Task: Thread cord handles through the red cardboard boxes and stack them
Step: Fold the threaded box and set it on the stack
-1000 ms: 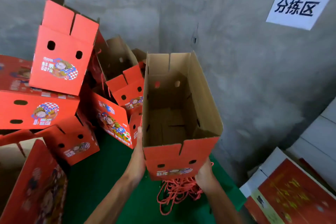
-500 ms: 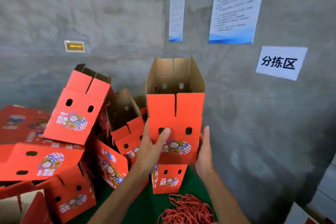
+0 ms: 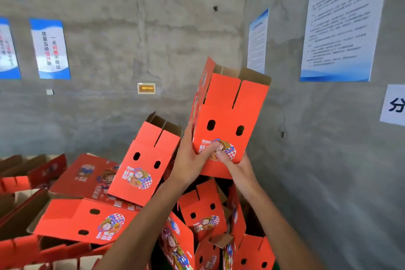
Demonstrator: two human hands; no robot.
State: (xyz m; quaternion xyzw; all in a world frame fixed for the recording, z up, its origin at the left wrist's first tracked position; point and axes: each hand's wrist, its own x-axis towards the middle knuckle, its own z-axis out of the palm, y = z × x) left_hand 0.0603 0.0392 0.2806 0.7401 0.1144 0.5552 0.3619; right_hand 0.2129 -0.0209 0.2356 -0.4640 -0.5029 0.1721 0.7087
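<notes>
**I Hold Up a Red Box**

I hold one red box (image 3: 228, 116) up high in front of the gray wall (image 3: 131, 50). It stands a bit tilted, with its open top up. Two dark holes sit side by side on its front, above a cartoon picture. A red cord (image 3: 195, 105) hangs along its left side.

My left hand (image 3: 190, 158) wraps round the lower left edge of the box. My thumb presses on the picture. My right hand (image 3: 234, 164) grips the bottom of the box, with my thumb curled onto the front just beside my left thumb. Both hands are closed tight on it.

Under my arms is a pile of boxes (image 3: 140, 171) just like this one. They lean on each other in a messy heap. One tilted box is just left of my left hand.

Blue and white posters (image 3: 337, 24) hang on the wall. A small yellow plate (image 3: 146, 88) is stuck on the wall too.
</notes>
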